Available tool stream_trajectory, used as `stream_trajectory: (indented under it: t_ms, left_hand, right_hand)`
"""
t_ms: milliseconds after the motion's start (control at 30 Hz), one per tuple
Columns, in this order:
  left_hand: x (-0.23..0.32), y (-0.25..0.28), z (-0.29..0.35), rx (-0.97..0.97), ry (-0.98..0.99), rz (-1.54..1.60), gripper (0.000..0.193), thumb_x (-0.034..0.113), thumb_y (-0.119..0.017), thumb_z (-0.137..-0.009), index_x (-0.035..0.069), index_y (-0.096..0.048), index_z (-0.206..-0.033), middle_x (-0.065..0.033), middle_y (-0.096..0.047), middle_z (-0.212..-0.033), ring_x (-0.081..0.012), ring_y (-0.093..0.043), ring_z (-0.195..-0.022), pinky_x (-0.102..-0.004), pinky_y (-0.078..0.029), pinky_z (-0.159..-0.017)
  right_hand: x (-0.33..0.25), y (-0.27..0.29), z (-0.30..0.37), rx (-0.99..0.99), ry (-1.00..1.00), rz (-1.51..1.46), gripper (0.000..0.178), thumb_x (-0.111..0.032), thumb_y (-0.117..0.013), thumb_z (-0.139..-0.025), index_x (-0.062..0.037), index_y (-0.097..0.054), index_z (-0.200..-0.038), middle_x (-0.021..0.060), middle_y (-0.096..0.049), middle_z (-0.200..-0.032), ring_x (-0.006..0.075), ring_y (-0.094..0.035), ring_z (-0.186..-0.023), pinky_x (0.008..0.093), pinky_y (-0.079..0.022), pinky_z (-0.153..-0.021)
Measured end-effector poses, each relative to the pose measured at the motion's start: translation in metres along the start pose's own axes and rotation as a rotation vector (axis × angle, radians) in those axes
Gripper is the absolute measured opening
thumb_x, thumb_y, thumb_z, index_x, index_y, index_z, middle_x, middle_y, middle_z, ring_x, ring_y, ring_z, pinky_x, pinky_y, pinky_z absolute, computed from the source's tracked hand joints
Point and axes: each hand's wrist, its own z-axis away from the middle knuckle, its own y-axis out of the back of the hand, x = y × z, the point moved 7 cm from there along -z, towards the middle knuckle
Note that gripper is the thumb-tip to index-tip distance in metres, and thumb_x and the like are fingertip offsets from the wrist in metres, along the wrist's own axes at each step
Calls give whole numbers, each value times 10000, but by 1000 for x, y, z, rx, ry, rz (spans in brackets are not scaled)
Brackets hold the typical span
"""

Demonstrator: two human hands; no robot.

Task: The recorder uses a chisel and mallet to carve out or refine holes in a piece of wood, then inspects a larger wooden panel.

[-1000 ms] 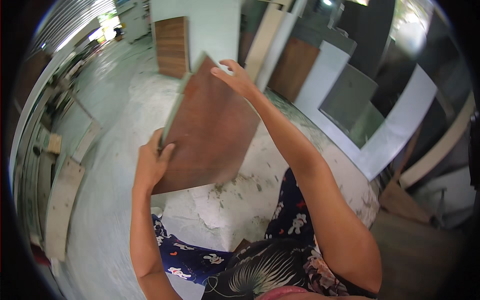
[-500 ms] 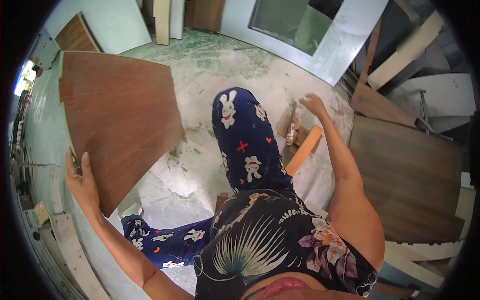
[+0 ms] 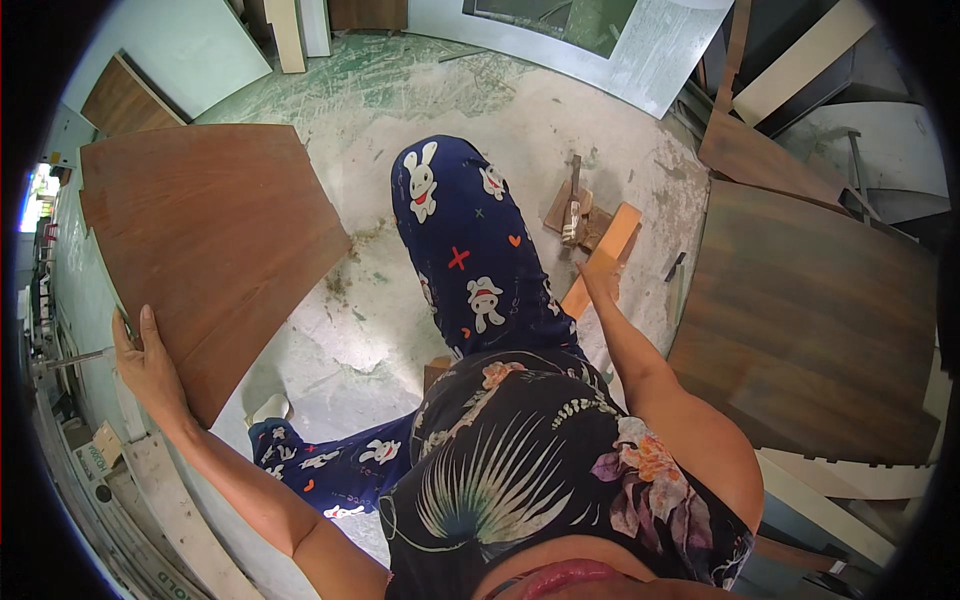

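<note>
My left hand [image 3: 150, 365] is closed on the left edge of a large brown wooden panel [image 3: 215, 245], with its thumb against the brown face. The panel stands tilted on the floor at my left. My right hand [image 3: 600, 285] is over an orange-brown wooden strip [image 3: 615, 238] beside my raised knee. A finger or the thumb lies across the strip; the other fingers are mostly hidden, so a grip cannot be made out. Just past the strip, a hand tool with a dark shaft and worn pale handle [image 3: 571, 222] lies on small brown wood pieces [image 3: 597, 226].
A dark brown board [image 3: 810, 320] lies to the right, with leaning boards and scrap [image 3: 800, 70] behind it. A pale framed panel with a dark glass pane [image 3: 640, 60] is at the back. Long pale strips [image 3: 165, 490] run along the left. The floor [image 3: 370, 340] is dusty.
My right hand has come nearer to me, from above the hand tool down to the orange-brown strip. My left hand keeps its hold on the panel. The view has shifted slightly.
</note>
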Motion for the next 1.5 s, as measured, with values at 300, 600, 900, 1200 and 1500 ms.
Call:
stream_trajectory:
  t_ms: [300, 600, 900, 1200, 1500]
  left_hand:
    - [-10, -3, 0, -47, 35, 58, 624, 325, -597, -945, -134, -442, -1340, -281, -495, -1364, -333, -478, -1286, -369, -342, -1081]
    - [-27, 2, -5, 13, 57, 0, 616, 334, -608, -937, -123, -467, -1325, -262, -542, -1316, -298, -522, -1227, -355, -376, -1044]
    - [-37, 9, 13, 103, 152, 51, 556, 242, -646, -903, -130, -498, -1289, -295, -572, -1264, -344, -558, -1204, -371, -407, -1015]
    - [-50, 14, 25, 112, 280, 196, 397, 161, -631, -899, -79, -571, -1209, -188, -675, -1040, -216, -619, -924, -335, -472, -869]
    - [-61, 13, 35, 162, 355, 203, 439, 167, -638, -890, -79, -558, -1244, -195, -681, -1029, -208, -641, -886, -322, -490, -831]
  right_hand:
    - [-9, 35, -17, 68, 106, -78, 918, -460, -765, -630, -43, -381, -1352, 224, -537, -1249, 376, -578, -1132, 478, -495, -929]
    - [-67, 69, -69, 120, 128, 54, 933, -481, -766, -628, -49, -403, -1371, 209, -522, -1287, 395, -543, -1163, 490, -472, -960]
    - [-159, 26, -8, 195, 773, 64, 711, -391, -721, -791, -73, -415, -1350, 212, -530, -1275, 367, -483, -1223, 475, -437, -969]
    - [-143, 28, -22, 137, 670, -238, 548, -134, -564, -761, -19, -489, -1291, 273, -644, -1050, 458, -596, -1026, 484, -457, -915]
    - [-201, 72, -27, 86, 599, -650, 485, -355, -596, -865, 31, -587, -1158, 250, -650, -1018, 373, -622, -961, 415, -468, -854]
